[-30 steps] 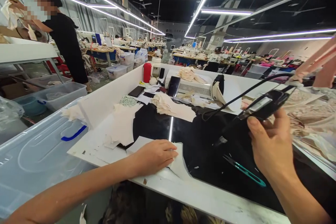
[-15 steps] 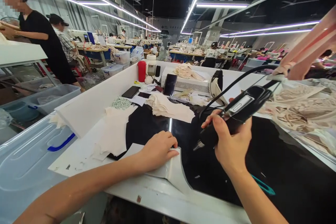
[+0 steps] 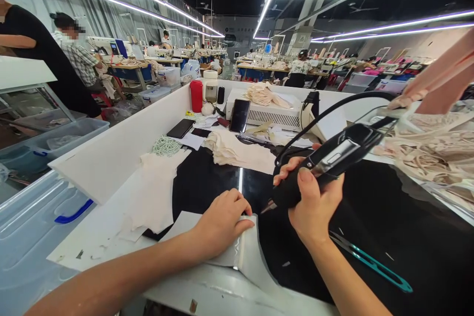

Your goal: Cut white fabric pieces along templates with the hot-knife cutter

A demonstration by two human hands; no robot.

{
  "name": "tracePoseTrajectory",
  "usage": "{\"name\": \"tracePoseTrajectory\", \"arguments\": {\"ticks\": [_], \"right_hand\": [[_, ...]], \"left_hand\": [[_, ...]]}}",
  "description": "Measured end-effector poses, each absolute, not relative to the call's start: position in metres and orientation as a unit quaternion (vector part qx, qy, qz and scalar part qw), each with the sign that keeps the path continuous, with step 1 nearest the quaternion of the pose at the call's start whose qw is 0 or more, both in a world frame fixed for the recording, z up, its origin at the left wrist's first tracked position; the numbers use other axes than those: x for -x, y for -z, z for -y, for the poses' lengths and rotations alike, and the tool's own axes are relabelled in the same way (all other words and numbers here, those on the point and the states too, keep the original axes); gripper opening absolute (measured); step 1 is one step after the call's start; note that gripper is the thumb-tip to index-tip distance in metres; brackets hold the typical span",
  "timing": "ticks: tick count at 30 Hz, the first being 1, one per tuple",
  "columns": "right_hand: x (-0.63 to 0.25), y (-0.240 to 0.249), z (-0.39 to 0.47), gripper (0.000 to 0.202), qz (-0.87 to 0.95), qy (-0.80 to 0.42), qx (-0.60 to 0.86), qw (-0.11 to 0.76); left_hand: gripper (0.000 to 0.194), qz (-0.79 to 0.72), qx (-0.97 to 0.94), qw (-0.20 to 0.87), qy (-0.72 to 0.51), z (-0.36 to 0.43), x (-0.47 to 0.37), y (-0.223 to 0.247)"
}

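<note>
My left hand presses on a light grey-white piece at the near edge of the black surface, its thumb and fingers bent at the piece's upper corner. My right hand is wrapped round a black corded handheld tool, tilted with its metal tip low and to the left. That tip hangs just right of the piece's upper corner; whether it touches anything is unclear. Beyond my hands lies a stack of cream fabric pieces, and more cream fabric is at the left.
Teal-handled snips lie right of my right forearm. Two phones, a red cup and a white vented machine are at the back. Cream fabric heaps lie at the right. People sit or stand by tables beyond.
My right hand has moved left with the tool, bringing its tip closer to my left hand. The camera view has shifted slightly, and more of the teal snips shows.
</note>
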State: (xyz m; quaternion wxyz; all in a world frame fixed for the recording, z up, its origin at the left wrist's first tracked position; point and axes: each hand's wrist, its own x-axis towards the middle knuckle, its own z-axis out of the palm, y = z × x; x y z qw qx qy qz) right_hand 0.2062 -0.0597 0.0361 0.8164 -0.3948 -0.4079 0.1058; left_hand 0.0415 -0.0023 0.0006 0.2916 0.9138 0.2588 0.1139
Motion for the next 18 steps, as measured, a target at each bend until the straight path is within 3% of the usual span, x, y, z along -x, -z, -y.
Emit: {"name": "tracePoseTrajectory", "arguments": {"ticks": [18], "right_hand": [[-0.1975,-0.0415,0.0582,0.037,0.386,-0.146,0.346,0.843]], "left_hand": [[0.007,-0.247,-0.923,0.269,-0.122,0.0022,-0.0416,0.0022]]}}
